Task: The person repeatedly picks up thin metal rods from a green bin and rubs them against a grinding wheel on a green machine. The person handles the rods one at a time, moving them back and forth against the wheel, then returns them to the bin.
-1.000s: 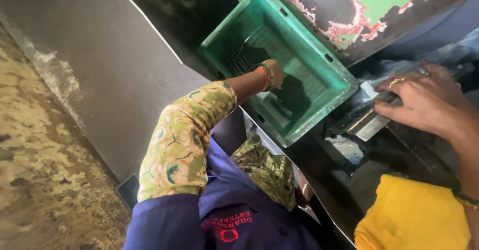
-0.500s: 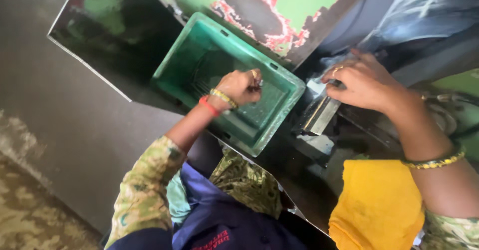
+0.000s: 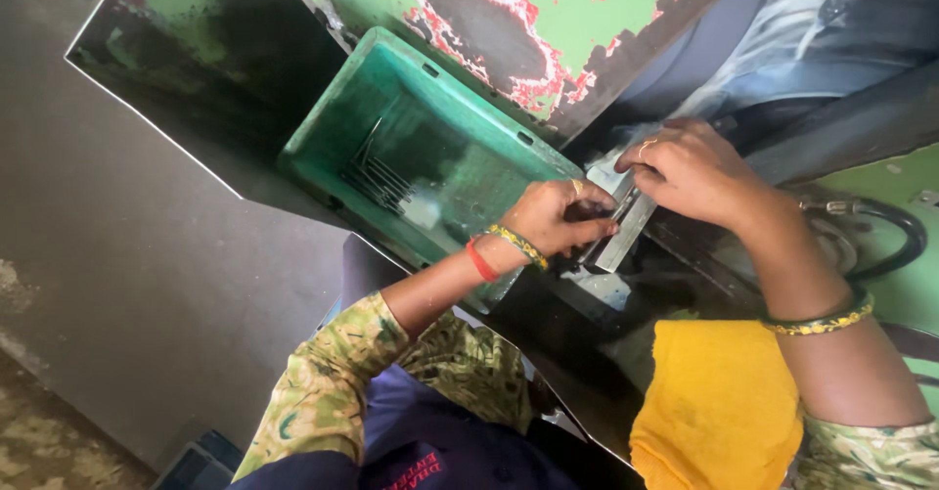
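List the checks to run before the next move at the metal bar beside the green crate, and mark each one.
1. Left hand at the near end of the metal bar: ok.
2. Right hand on top of the bar: ok.
3. Fingers clear of the machine edge: cannot tell, the hands hide it.
4. Green crate open beside the bar, thin rods lying in it: ok.
5. Yellow cloth apart from the bar: ok.
6. Bangle clear of the black hose: ok.
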